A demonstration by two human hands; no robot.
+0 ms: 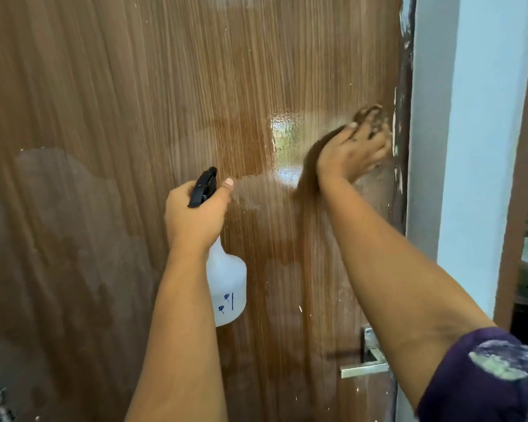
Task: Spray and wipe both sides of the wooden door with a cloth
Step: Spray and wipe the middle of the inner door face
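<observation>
From the head camera, the wooden door (pixel 134 102) fills the view close ahead, its brown vertical grain dotted with white flecks and shining wet in a glossy patch near its right edge. There is one door, one spray bottle (pixel 225 281), one cloth (pixel 371 115) and one metal handle (pixel 367 365). The left hand (pixel 195 217) curls round the neck of the translucent bottle under its black trigger head. The right hand (pixel 352 153) presses the brown cloth against the door near its right edge, fingers bunched over it.
</observation>
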